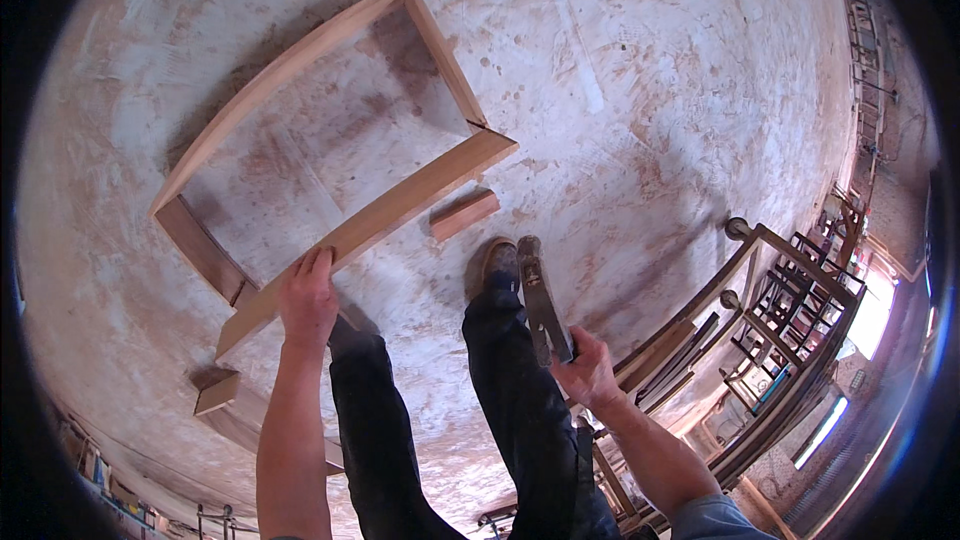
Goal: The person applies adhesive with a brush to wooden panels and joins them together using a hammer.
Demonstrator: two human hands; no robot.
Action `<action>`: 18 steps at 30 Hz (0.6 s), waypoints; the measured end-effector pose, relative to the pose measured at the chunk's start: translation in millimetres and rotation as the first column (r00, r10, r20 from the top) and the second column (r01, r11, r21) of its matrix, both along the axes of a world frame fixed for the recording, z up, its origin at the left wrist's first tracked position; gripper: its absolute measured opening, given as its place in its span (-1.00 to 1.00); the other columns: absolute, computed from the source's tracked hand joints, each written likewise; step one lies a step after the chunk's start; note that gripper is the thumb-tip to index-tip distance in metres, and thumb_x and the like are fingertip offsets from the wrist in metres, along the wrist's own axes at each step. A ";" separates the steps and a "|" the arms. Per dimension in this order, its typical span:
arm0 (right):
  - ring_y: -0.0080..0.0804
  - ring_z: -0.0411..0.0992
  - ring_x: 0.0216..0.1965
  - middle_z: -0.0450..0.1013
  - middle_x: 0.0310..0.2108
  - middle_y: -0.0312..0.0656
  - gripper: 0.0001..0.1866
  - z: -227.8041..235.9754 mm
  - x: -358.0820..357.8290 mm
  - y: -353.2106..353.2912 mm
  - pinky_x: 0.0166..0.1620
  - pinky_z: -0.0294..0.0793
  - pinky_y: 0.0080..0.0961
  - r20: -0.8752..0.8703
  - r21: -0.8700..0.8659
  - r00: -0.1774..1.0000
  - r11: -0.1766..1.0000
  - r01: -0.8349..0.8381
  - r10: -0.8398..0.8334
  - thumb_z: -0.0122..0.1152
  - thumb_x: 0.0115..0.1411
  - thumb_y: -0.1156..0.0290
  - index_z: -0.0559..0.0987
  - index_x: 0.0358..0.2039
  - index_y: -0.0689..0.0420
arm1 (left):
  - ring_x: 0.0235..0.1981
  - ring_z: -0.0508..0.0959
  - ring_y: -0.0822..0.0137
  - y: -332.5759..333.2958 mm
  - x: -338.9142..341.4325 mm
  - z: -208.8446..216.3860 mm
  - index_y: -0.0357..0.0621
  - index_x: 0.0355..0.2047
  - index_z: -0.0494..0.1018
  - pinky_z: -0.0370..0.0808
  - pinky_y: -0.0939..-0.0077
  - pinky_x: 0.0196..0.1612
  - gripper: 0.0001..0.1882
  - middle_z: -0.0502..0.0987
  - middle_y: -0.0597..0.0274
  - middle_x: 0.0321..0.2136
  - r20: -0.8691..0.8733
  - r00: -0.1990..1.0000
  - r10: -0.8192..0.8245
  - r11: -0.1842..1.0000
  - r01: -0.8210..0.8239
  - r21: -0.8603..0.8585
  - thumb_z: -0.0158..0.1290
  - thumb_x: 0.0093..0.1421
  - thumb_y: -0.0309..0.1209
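Note:
A rectangular wooden frame (pixel 330 130) stands tilted on the stained floor in front of me. My left hand (pixel 308 298) grips the frame's near long rail, close to its lower corner. My right hand (pixel 590 372) holds a hammer (pixel 540 302) by the handle, its head pointing away from me over my right leg. My two legs in dark trousers and a worn shoe (pixel 497 265) show between the hands.
A short wood block (pixel 464 214) lies on the floor by the frame's near right corner. Another block (pixel 217 392) lies at the lower left. Wooden chair frames (pixel 770 320) are stacked at the right. The floor (pixel 650 70) is streaked with white and reddish stains.

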State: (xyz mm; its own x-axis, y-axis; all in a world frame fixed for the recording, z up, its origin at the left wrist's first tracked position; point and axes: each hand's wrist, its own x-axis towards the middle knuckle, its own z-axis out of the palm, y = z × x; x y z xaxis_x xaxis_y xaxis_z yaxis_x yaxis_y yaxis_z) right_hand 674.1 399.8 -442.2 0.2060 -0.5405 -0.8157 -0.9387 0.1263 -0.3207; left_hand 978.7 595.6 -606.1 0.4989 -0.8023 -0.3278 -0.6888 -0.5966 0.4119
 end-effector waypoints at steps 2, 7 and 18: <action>-0.42 0.41 -0.48 0.43 -0.57 -0.10 -0.68 -7.6 -3.7 -1.9 -0.35 0.42 -0.40 0.042 0.012 0.998 0.999 0.044 -0.045 0.31 0.07 0.25 0.52 -0.28 0.23 | -0.12 0.53 -0.01 1.0 1.2 -7.6 -0.16 -0.12 0.45 0.51 0.21 -0.07 -0.66 0.56 0.03 -0.15 -0.010 1.000 -0.005 1.000 0.005 0.008 -0.02 0.05 -0.62; -0.48 0.40 -0.48 0.44 -0.56 -0.11 -0.68 -20.7 -6.3 -3.8 -0.36 0.43 -0.44 0.064 0.028 0.991 0.993 0.117 -0.119 0.31 0.07 0.27 0.51 -0.26 0.23 | -0.07 0.51 -0.06 0.3 3.9 -13.1 -0.19 -0.07 0.43 0.48 0.16 -0.01 -0.65 0.55 -0.02 -0.13 -0.043 0.999 -0.014 1.000 0.014 0.018 -0.03 0.10 -0.62; -0.44 0.43 -0.49 0.45 -0.57 -0.05 -0.68 -31.8 12.2 -10.3 -0.35 0.44 -0.41 -0.039 0.000 0.997 0.998 0.069 -0.069 0.31 0.06 0.27 0.51 -0.29 0.25 | -0.07 0.51 0.00 2.4 13.3 -17.7 -0.17 -0.08 0.43 0.49 0.20 -0.02 -0.62 0.54 0.00 -0.11 -0.026 0.999 -0.029 0.999 0.029 0.019 0.01 0.03 -0.62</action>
State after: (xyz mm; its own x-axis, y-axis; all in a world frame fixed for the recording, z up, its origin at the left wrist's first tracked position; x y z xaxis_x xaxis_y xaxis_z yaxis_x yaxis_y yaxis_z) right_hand 686.3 389.5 -474.0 0.1369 -0.5511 -0.8231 -0.9395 0.1913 -0.2843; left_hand 992.0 598.0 -623.8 0.4670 -0.8095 -0.3559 -0.6953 -0.5848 0.4178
